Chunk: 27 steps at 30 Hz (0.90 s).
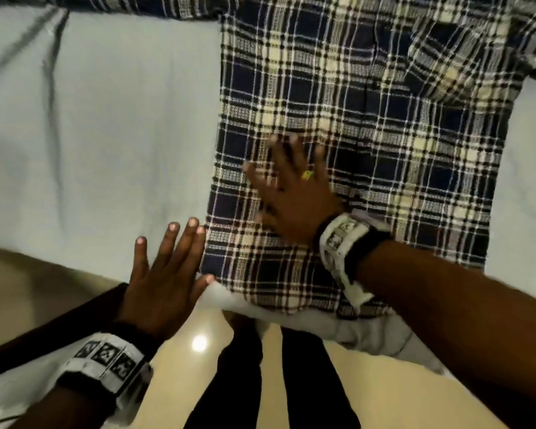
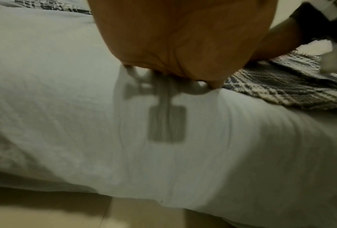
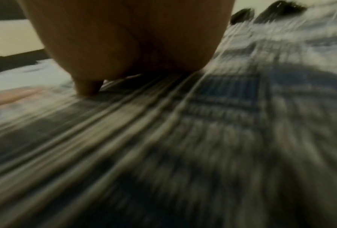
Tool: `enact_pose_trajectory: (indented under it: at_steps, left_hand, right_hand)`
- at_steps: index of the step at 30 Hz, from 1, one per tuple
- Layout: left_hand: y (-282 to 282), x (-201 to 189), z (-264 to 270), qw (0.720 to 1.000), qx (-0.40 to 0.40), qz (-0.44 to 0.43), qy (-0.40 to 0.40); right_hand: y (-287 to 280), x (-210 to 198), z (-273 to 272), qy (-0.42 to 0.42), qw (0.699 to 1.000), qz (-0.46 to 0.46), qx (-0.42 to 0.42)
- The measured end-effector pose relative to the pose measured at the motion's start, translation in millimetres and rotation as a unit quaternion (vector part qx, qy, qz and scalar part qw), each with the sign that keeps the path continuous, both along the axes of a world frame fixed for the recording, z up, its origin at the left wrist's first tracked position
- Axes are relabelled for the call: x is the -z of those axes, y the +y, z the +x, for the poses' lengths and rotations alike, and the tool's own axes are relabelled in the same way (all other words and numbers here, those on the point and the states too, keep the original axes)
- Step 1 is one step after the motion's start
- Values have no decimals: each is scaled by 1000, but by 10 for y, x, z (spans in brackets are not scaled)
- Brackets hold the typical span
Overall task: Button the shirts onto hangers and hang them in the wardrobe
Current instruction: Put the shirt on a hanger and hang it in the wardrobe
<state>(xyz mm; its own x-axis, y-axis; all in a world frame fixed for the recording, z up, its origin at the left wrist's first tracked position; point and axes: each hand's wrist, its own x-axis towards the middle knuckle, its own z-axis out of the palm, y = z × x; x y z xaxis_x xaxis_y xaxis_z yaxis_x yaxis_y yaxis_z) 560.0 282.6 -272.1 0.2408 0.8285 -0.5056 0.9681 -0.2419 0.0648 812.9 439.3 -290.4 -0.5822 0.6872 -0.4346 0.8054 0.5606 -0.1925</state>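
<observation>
So the shirt (image 1: 369, 144) lies flat on the bed (image 1: 106, 119), long axis running away from me, right hand (image 1: 294, 193) spread flat on it, left hand (image 1: 164, 274) open beside its hem

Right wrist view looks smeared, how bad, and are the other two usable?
Right wrist: heavy motion streaks, the plaid shirt pattern barely readable. Left wrist: soft, with a hard hand shadow on the bedsheet. Head: mostly sharp; right hand fingers smeared, lamp glare on the floor.
</observation>
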Motion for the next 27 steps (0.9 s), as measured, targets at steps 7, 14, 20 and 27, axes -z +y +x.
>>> enact_pose_trajectory:
  at_steps: [7, 14, 20, 27]
  left_hand:
    - [131, -86, -81, 998, 15, -55, -32]
    - [445, -401, 1621, 987, -78, 20, -138]
    - [160, -334, 2552, 985, 40, 69, -156]
    - [-184, -182, 2341, 976, 155, -7, -156]
  right_hand:
    - [-1658, -361, 57, 100, 975, -170, -107]
    - [-1054, -419, 1288, 127, 908, 11, 400]
    - [-1229, -191, 1997, 130, 888, -5, 442]
    - [-1753, -155, 2789, -20, 920, -67, 386]
